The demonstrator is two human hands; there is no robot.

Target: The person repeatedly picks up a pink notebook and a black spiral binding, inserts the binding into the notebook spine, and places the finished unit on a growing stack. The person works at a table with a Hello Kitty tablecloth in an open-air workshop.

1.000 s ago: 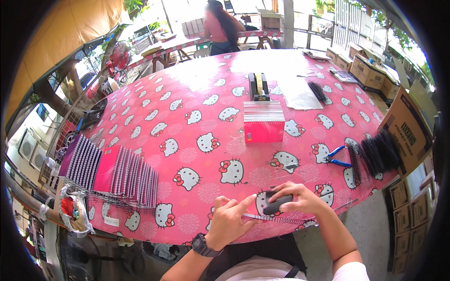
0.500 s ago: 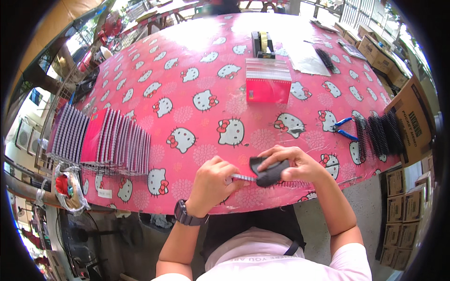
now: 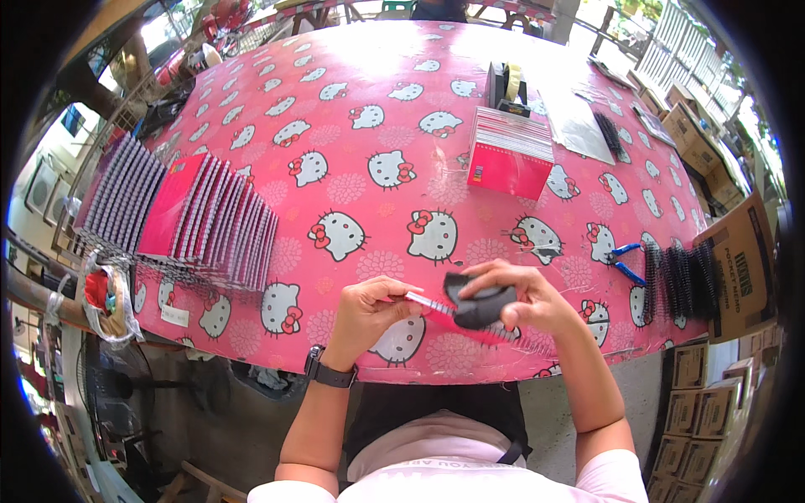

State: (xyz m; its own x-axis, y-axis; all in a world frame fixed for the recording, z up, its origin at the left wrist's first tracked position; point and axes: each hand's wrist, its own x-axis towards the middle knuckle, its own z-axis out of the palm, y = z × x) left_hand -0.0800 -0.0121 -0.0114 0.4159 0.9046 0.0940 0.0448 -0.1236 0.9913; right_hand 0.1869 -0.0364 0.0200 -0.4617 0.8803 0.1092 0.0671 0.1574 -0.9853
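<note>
My left hand [image 3: 369,308] grips the near-left end of a thin pink booklet [image 3: 457,317] lying at the table's front edge. My right hand [image 3: 521,295] holds a dark grey, rounded tool [image 3: 478,303] pressed onto the booklet's edge, where a row of binding teeth shows. A black watch sits on my left wrist. Both hands are close together above the pink cartoon-cat tablecloth [image 3: 377,126].
Fanned rows of pink and purple spiral notebooks [image 3: 201,218] lie at the left. A red stack of booklets [image 3: 510,151] stands mid-table, a tape dispenser [image 3: 506,85] behind it. Black binding coils [image 3: 683,281] and blue-handled pliers [image 3: 625,261] lie right. Cardboard boxes [image 3: 738,260] crowd the right side.
The view has tilted down and closer to the table. My hands stay on the booklet and the dark tool, which has shifted slightly along the booklet's edge.
</note>
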